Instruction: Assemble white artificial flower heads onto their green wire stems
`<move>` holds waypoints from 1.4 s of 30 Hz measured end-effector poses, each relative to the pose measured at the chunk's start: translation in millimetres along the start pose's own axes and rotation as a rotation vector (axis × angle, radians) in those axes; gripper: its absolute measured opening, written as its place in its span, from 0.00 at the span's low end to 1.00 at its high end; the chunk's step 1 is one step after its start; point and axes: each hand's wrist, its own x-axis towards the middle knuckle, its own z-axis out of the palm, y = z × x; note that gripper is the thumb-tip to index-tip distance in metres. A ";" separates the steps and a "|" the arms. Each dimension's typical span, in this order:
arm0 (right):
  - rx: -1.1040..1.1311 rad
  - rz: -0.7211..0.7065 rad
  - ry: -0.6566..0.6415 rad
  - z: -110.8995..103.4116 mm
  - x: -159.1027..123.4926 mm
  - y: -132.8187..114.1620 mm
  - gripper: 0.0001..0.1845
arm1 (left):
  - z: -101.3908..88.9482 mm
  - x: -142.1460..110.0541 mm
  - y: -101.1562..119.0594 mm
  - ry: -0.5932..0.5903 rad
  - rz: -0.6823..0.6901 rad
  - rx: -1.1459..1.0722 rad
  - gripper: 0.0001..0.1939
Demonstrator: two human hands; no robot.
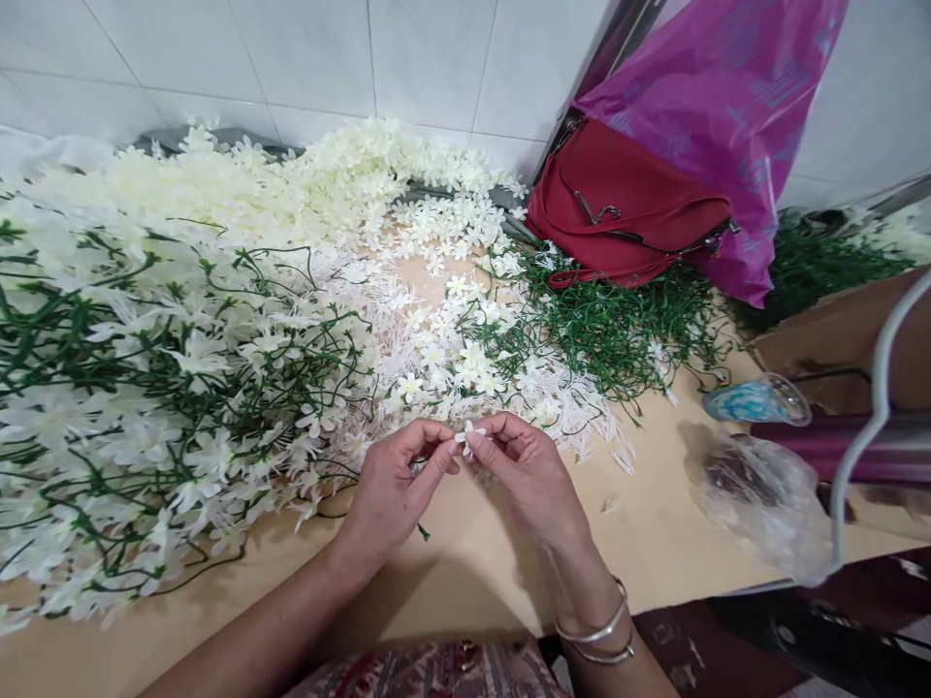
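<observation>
Between my fingertips, above the near part of the table, is a small white artificial flower point(469, 439). My left hand point(397, 480) pinches it from the left, and a bit of green stem shows just below that hand. My right hand point(529, 475) grips the petals from the right between thumb and forefinger. Just beyond my hands lie loose white flower heads point(472, 364) mixed with thin white strands point(582, 412). A big heap of white flowers on green stems point(196, 388) spreads to the left.
Cream flowers point(291, 184) are piled along the tiled wall point(429, 58). Green stems point(618, 330) lie beneath a red handbag point(626, 204), beside a purple plastic bag point(727, 116). At the right are a plastic cup point(756, 399), a clear bag point(771, 504) and a curved metal bar point(865, 436).
</observation>
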 end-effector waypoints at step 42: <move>0.251 0.092 -0.180 -11.8 2.3 -2.0 0.19 | 7.7 -4.5 1.0 0.049 -0.021 -0.140 0.08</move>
